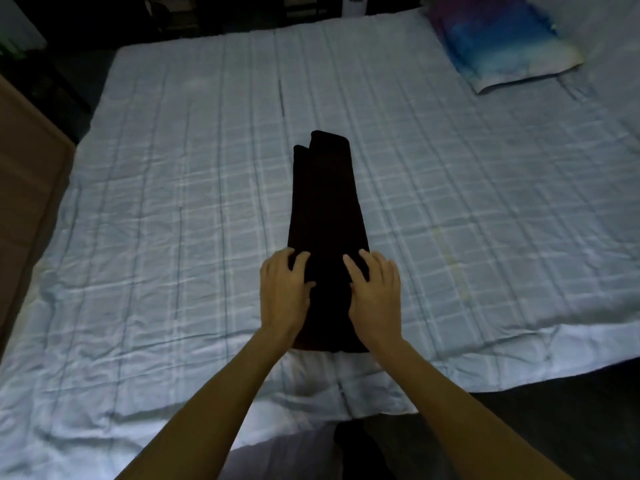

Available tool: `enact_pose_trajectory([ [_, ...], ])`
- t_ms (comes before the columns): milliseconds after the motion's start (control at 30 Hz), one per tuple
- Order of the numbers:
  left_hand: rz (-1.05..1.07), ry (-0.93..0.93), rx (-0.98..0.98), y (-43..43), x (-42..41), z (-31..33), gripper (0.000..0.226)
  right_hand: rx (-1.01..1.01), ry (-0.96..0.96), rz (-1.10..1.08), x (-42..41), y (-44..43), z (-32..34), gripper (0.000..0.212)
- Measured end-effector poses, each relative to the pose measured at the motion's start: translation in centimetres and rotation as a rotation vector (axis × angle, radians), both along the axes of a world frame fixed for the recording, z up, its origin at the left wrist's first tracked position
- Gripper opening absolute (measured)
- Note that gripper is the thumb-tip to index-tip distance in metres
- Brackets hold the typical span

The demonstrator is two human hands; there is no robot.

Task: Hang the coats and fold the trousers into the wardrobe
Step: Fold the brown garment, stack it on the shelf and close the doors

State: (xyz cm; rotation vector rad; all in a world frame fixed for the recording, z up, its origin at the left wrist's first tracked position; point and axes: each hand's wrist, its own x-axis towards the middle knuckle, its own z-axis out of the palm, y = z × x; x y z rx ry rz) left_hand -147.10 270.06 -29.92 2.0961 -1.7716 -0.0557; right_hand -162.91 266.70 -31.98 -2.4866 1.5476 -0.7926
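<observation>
Trousers: the black trousers lie flat, folded lengthwise into one long narrow strip. The two leg ends are at the far end, one a little behind the other. The wide end is near the person.
Left hand: the left hand rests palm down on the near part of the trousers, at their left edge. The fingers are spread and only lightly bent. They lie on the cloth and are not closed around it. The thumb points toward the middle of the trousers.
Right hand: the right hand rests palm down on the near part of the trousers, at their right edge. The fingers are straight and spread. It presses on the cloth and grips nothing.
Arms: both forearms are bare and come from the near side of the trousers.
Quilt: a pale checked quilt lies under the trousers and spreads wide on every side of them. It is wrinkled on the left of them.
Pillow: a pillow with blue and purple colours lies far beyond the trousers, to their right, well apart.
Brown panel: a brown panel stands well to the left of the trousers. What piece of furniture it is, I cannot tell.
Floor: a dark floor shows nearer than the trousers, to their right.
</observation>
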Motion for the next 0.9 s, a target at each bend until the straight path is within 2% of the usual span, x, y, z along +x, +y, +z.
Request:
enact_pose_trajectory([
  [67,0.025,-0.013,0.015,-2.0,0.4,-1.9,0.046,-0.016,-0.015,0.013,0.9,-0.9,-1.9,0.050],
  [133,-0.034,-0.019,0.070,-2.4,0.6,-4.3,0.042,-0.027,0.023,0.129,0.9,0.0,-4.8,0.046],
  [233,-0.183,-0.001,0.182,-0.7,0.5,-8.5,0.043,0.148,0.180,0.241,-0.1,2.1,-9.5,0.060],
  [300,-0.257,-0.029,0.299,1.2,0.6,-11.6,0.060,0.322,0.293,0.229,-1.0,2.5,-11.8,0.076],
  [367,-0.311,-0.071,0.416,2.8,0.8,-13.9,0.081,0.406,0.401,0.240,-1.7,2.1,-13.3,0.086],
  [467,-0.342,-0.126,0.529,3.5,0.8,-15.9,0.109,0.432,0.476,0.258,-2.1,1.6,-15.0,0.096],
  [567,-0.317,-0.159,0.517,2.6,0.4,-17.4,0.122,0.438,0.481,0.240,-1.3,1.3,-16.4,0.111],
  [667,-0.274,-0.173,0.461,0.7,0.4,-19.3,0.114,0.426,0.480,0.194,-0.1,0.4,-17.7,0.113],
  [900,-0.263,-0.273,0.501,-0.9,1.0,-21.9,0.098,0.402,0.500,0.197,1.0,-0.9,-19.1,0.095],
])
